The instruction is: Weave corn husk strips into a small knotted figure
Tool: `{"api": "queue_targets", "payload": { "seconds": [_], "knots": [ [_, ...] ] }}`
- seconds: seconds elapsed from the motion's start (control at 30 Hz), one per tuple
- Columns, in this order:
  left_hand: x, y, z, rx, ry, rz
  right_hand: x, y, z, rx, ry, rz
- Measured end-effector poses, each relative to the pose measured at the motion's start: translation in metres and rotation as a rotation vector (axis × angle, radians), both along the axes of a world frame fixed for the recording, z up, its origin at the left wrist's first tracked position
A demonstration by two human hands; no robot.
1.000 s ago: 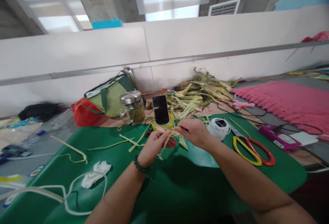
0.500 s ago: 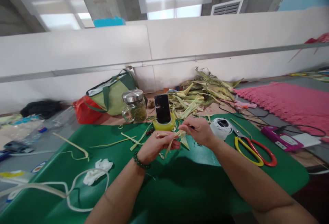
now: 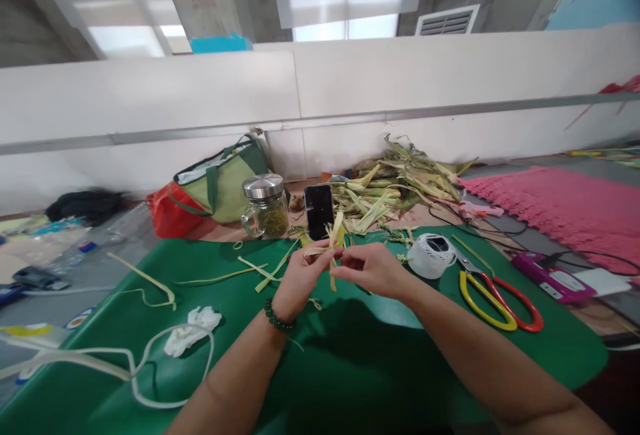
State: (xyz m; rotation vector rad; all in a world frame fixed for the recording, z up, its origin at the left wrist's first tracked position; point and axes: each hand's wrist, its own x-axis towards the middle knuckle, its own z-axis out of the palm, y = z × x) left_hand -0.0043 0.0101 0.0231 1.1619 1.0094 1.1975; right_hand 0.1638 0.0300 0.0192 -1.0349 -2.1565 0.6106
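Pale corn husk strips [image 3: 335, 240] cross between my two hands, above the green mat [image 3: 320, 368]. My left hand [image 3: 303, 275], with a green bead bracelet at the wrist, is closed on the strips between thumb and fingers. From the right, my right hand [image 3: 373, 268] pinches at the same strips near their lower ends; its fingers are curled and partly hide what they grip. Just behind the hands a phone [image 3: 319, 210] leans upright on a yellow stand. Loose husk strips [image 3: 270, 277] lie on the mat to the left.
At the right are a roll of white string [image 3: 431, 256] and red-and-yellow scissors [image 3: 495, 298]. Behind lie a husk pile [image 3: 400, 175], a lidded glass mug [image 3: 265, 205] and a green bag [image 3: 220, 185]. A white cable [image 3: 135, 375] and crumpled tissue [image 3: 193, 332] are front left.
The husk strips have turned more upright between my hands. My right hand has moved lower and closer to my left. The view has shifted slightly.
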Motion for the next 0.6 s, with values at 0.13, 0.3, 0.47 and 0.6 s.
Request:
{"api": "queue_targets", "payload": {
  "seconds": [0.13, 0.3, 0.47, 0.6],
  "knots": [
    [0.001, -0.001, 0.000, 0.143, 0.174, 0.081, -0.009, -0.008, -0.006, 0.206, -0.132, 0.044],
    [-0.002, 0.000, 0.003, 0.125, 0.223, -0.002, -0.001, -0.007, 0.001, 0.345, -0.234, 0.156],
    [-0.012, 0.000, 0.011, 0.010, 0.184, -0.075, 0.008, -0.006, 0.011, 0.322, -0.234, 0.240],
    [-0.016, 0.000, 0.014, -0.088, 0.109, -0.194, 0.007, -0.005, 0.008, 0.254, -0.202, 0.255]
  ]
}}
